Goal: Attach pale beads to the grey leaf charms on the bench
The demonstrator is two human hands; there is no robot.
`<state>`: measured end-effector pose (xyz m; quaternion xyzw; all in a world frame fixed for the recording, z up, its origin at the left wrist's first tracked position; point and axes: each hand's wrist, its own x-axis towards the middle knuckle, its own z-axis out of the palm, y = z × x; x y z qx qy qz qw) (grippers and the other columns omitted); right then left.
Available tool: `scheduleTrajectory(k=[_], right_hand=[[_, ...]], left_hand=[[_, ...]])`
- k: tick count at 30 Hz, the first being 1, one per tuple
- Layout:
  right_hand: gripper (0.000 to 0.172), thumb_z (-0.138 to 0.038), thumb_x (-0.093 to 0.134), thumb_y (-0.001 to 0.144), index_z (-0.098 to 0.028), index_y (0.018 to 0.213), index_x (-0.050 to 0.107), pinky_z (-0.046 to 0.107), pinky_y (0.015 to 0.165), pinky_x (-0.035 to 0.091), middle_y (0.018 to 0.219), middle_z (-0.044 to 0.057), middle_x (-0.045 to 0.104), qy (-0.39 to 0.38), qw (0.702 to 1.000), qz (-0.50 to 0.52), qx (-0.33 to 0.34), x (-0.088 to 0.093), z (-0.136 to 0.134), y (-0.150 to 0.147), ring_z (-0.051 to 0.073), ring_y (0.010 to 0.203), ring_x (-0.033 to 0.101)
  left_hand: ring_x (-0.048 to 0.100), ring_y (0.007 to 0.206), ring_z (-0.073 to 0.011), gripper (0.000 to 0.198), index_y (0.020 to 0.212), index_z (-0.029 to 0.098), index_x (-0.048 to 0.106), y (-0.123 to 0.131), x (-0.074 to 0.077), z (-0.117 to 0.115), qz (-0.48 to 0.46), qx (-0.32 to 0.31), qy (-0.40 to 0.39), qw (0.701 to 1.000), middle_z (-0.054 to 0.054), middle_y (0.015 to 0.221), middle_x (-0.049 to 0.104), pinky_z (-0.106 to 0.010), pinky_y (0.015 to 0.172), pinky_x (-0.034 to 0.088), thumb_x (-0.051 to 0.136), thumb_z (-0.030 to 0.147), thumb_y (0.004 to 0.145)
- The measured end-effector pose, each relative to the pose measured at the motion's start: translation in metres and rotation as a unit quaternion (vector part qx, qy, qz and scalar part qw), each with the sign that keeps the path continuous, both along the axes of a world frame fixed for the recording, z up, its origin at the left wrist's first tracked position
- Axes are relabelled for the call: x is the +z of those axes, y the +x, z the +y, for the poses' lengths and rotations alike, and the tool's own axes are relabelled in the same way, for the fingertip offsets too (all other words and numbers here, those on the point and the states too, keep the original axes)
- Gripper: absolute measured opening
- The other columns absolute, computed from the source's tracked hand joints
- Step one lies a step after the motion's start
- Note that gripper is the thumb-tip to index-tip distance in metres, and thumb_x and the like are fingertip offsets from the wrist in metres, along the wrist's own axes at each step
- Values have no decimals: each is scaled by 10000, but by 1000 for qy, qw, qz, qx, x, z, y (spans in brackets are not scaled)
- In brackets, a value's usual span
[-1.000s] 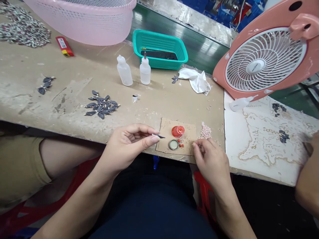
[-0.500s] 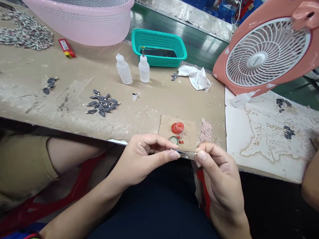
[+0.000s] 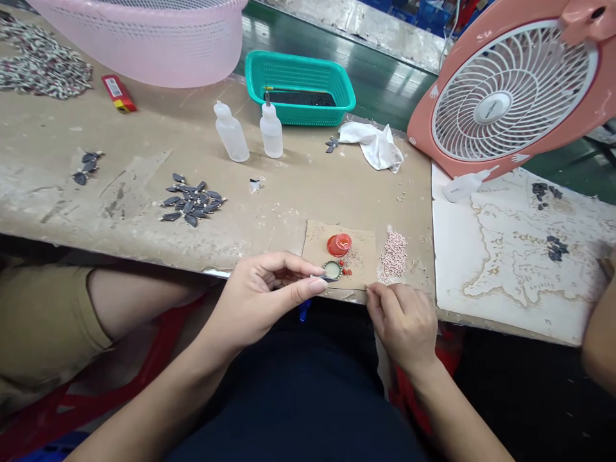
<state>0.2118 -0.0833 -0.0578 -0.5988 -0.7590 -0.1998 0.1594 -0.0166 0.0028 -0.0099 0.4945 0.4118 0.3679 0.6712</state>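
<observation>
At the upper left I see a heap of speckled grey-and-white pieces (image 3: 41, 64) beside a pink plastic basket (image 3: 135, 45) and a red lighter (image 3: 118, 93). Dark leaf-shaped charms (image 3: 190, 205) lie in a loose cluster on the worn table (image 3: 96, 224), below two plastic squeeze bottles (image 3: 231, 131) and a teal basket (image 3: 299, 70). My view of the left hand (image 3: 262, 298) shows thumb and forefinger nearly closed, pinching a tiny dark piece (image 3: 321, 278), too small to name, right at the edge of a round green-rimmed metal bezel (image 3: 332, 270). That bezel sits at the lower edge of a cardboard square (image 3: 360, 244), near a red bottle cap (image 3: 339, 244) and a few red beads (image 3: 345, 271). The right hand (image 3: 402, 327) lies relaxed, its fingertips (image 3: 371, 292) on the table edge just below a pile of pink beads (image 3: 393, 255); I cannot tell whether they hold anything. A pink fan (image 3: 513, 90) stands at the upper right, and a co-worker's forearm (image 3: 599, 333) enters at the far right.
</observation>
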Motion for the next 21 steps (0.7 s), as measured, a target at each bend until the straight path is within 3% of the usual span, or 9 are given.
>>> scheduleTrajectory(k=[3, 5, 6, 9, 11, 12, 14, 17, 21], right_hand=[[36, -174, 631, 911, -164, 881, 649, 320, 622, 366, 695, 17, 595, -13, 998, 59, 11, 2, -3, 2, 159, 633, 487], [36, -179, 618, 917, -177, 891, 642, 294, 627, 387, 719, 1, 573, -29, 979, 202, -13, 7, -6, -1, 137, 637, 487], [43, -194, 611, 923, -188, 890, 637, 279, 624, 394, 719, -12, 548, -42, 952, 300, -37, 10, -7, -5, 126, 635, 481], [111, -289, 590, 946, -218, 867, 620, 251, 609, 390, 699, -38, 475, -89, 803, 580, -100, 24, -9, -19, 111, 641, 449], [155, -339, 587, 949, -224, 849, 612, 248, 622, 390, 708, -37, 478, -113, 704, 694, -96, 34, -10, -30, 110, 661, 442], [160, -349, 593, 946, -223, 848, 613, 247, 628, 389, 713, -36, 482, -124, 669, 728, -86, 37, -10, -35, 109, 669, 439], [145, -344, 612, 935, -222, 855, 621, 244, 631, 384, 719, -36, 481, -141, 626, 764, -66, 43, -10, -42, 107, 680, 435], [116, -316, 630, 926, -222, 858, 630, 236, 610, 366, 714, -39, 464, -155, 619, 769, -49, 47, -10, -49, 102, 675, 421], [73, -279, 638, 924, -230, 869, 639, 231, 580, 359, 714, -44, 459, -160, 667, 727, -27, 52, -9, -53, 97, 645, 405]], left_hand=[[701, 700, -47, 90, 805, 256, 794, 2, 0, -1, 1, 2, 0, 1000, 44, 784, 783, -53, 661, 520, 840, 198, 753], [698, 695, -54, 83, 797, 256, 794, 4, 0, -1, -1, -3, -7, 1000, 38, 784, 782, -66, 654, 523, 843, 208, 749], [694, 683, -58, 79, 791, 253, 794, 5, 0, -2, -1, -8, -11, 1000, 34, 777, 780, -75, 645, 524, 845, 215, 745], [686, 661, -73, 76, 780, 244, 795, 9, 0, -4, 0, -18, -24, 1000, 17, 757, 775, -107, 632, 529, 854, 234, 733], [693, 672, -92, 86, 784, 238, 797, 12, 0, -7, -2, -28, -34, 999, 4, 760, 775, -133, 641, 538, 859, 237, 724], [698, 681, -102, 90, 789, 235, 799, 13, 1, -9, -3, -34, -39, 999, -3, 765, 777, -147, 646, 543, 859, 236, 722], [706, 692, -118, 95, 800, 230, 803, 16, 2, -11, -9, -48, -41, 998, -14, 772, 778, -170, 657, 552, 858, 232, 723], [715, 713, -137, 105, 823, 225, 809, 18, 4, -14, -11, -59, -39, 997, -25, 786, 781, -197, 683, 564, 855, 233, 729], [719, 716, -148, 120, 836, 219, 811, 16, 5, -15, -9, -56, -46, 997, -31, 790, 783, -210, 686, 571, 857, 251, 730]])
